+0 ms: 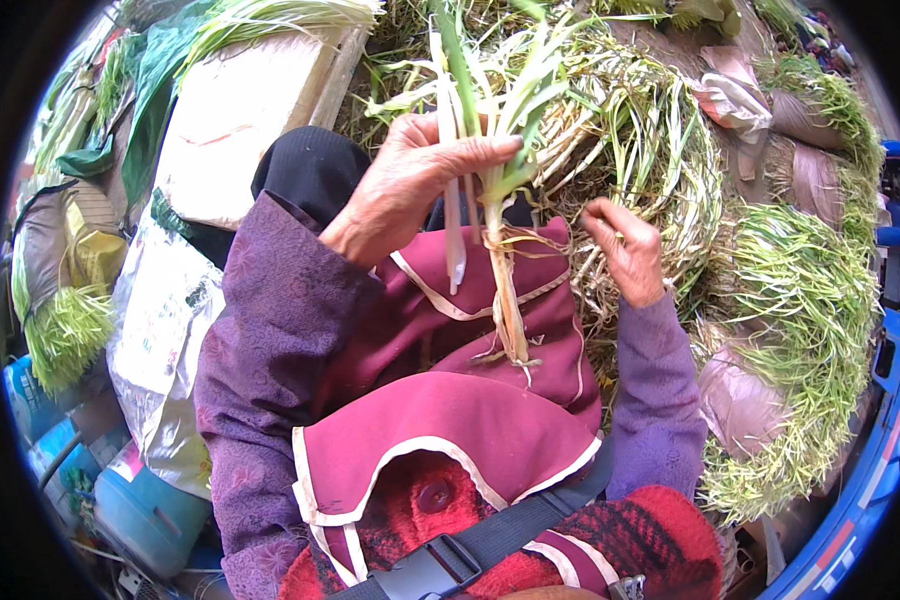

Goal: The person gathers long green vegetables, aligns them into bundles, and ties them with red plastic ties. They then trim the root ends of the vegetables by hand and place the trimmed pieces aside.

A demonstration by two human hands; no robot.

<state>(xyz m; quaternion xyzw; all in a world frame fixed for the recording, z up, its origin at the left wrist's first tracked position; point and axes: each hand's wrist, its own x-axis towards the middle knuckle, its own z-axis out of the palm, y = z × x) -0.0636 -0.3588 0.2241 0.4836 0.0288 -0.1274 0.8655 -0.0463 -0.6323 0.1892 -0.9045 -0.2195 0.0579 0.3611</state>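
Note:
My left hand (435, 165) grips a leafy allium stalk (501, 262), either green garlic or scallion, above my lap. Its green leaves point up and its yellowed, dry-skinned base hangs root end down. A peeled white stalk (455, 247) hangs from the same grip, its tip lower than my wrist. Off to the right, clear of the stalk, my right hand (630, 251) has its fingers curled and fingertips together; nothing shows between them. Just beyond it lies a large heap of unpeeled stalks (645, 142) with tangled roots. A maroon apron (450, 412) covers my lap.
Wrapped bundles of cut greens (802, 292) line the right side, inside a blue rail (877, 442). At left are a pale block (232, 127) with stalks on top, a clear plastic bag (161, 330), a wrapped bundle (67, 322) and a blue container (150, 510).

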